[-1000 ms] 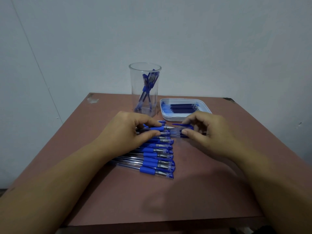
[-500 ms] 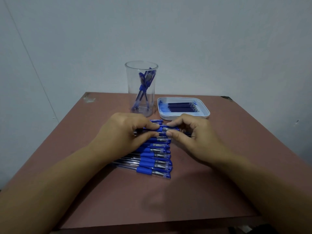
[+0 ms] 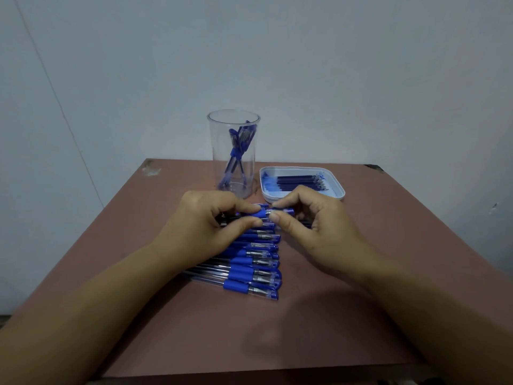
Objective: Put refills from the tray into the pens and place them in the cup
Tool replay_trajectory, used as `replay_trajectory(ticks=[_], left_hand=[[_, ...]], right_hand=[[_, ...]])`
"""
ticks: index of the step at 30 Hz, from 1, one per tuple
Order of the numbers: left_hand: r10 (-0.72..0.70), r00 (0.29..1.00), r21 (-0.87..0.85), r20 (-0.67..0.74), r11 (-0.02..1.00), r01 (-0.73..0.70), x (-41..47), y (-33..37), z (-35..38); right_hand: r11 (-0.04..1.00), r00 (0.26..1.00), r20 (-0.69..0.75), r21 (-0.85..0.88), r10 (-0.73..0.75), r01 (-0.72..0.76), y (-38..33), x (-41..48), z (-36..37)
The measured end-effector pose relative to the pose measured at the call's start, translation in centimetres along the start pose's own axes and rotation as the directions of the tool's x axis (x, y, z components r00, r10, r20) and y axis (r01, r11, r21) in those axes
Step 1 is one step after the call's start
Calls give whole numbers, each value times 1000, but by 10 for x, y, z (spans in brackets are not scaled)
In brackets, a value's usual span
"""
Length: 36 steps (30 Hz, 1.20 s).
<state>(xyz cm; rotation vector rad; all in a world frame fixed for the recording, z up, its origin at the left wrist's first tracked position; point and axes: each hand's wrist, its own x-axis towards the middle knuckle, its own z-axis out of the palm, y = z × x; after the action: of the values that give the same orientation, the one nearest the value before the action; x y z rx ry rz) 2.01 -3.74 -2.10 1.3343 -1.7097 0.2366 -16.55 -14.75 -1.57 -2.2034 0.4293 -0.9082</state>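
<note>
Two hands pinch one blue-gripped pen (image 3: pixel 263 213) at twelve o'clock of the row (image 3: pixel 256 270): left hand (image 3: pixel 211 220) hides its clear barrel, right hand (image 3: pixel 311 226) seemingly its tip.

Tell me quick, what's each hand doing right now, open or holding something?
Left hand: closed, pinching a blue pen by its grip.
Right hand: closed, pinching the same pen's tip end.

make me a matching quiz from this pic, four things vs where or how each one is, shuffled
1. cup
2. tray
3. row of pens
4. held pen

a. lying on the table
b. pinched from both sides
c. upright, some pens inside
d. holding refills

Pairs: 1-c, 2-d, 3-a, 4-b
</note>
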Motion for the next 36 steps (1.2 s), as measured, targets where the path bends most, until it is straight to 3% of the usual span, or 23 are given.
replay_trajectory(ticks=[3, 5, 12, 16, 21, 26, 33, 36], left_hand=[[-67, 998, -74, 7, 995, 67, 3, 4, 3], [-97, 995, -76, 8, 992, 97, 7, 5, 1], [-143, 988, 320, -64, 935, 156, 43, -33, -52], [-183, 983, 384, 4, 908, 168, 60, -53, -55], [-226, 974, 320, 31, 925, 204, 64, -66, -39], [-272, 962, 116, 5, 956, 270, 61, -74, -27], [-306, 952, 77, 9, 949, 305, 61, -77, -22], [-324, 946, 86, 14, 943, 322, 61, -73, -22]], right_hand=[[950, 991, 50, 282, 126, -135, -7, 5, 0], [908, 985, 35, 382, 172, -172, -11, 12, -4], [960, 942, -329, 278, 61, 35, -41, 61, -55], [975, 905, -424, 204, 7, 88, -48, 97, -69], [999, 943, -330, -41, -46, 34, -37, 139, -56], [989, 967, -242, -139, -75, 42, -23, 159, -26], [927, 991, -15, -355, -132, 118, -12, 155, -2], [929, 993, -11, -356, -114, 103, -11, 145, -1]])
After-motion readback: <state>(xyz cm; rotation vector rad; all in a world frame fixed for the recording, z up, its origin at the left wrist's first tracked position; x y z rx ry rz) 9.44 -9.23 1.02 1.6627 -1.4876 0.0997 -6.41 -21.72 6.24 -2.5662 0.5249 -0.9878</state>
